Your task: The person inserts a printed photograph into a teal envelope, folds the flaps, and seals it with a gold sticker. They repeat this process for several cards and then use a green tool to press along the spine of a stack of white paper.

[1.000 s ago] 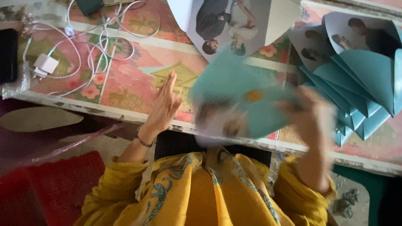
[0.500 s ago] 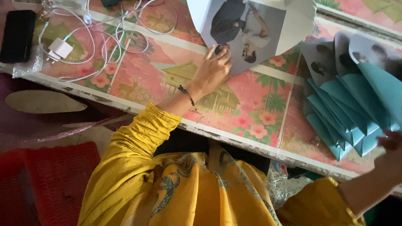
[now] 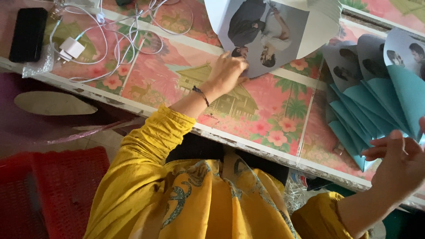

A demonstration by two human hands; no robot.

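Floral-printed covering in pink and green stretches across the surface (image 3: 265,106) in front of you, with white cables (image 3: 119,40), a white charger plug (image 3: 71,48) and a black phone (image 3: 28,34) at its far left. Since half a second ago your left hand (image 3: 226,73) has pushed a little further onto the large printed sheet (image 3: 265,31) with the photograph of two people; its fingers now rest curled on the sheet's lower edge, pressing rather than clasping it. Your right hand (image 3: 398,161), a moment ago almost out of view at the frame's edge, has come back in and now sits loosely half-closed against the teal side of the fan of folded sheets (image 3: 376,97) standing at the right. So one folded piece has joined the stack and the next flat sheet is under your left hand. The sheet's top is cut off by the frame, and whether your right fingers actually pinch a fold is hard to tell.
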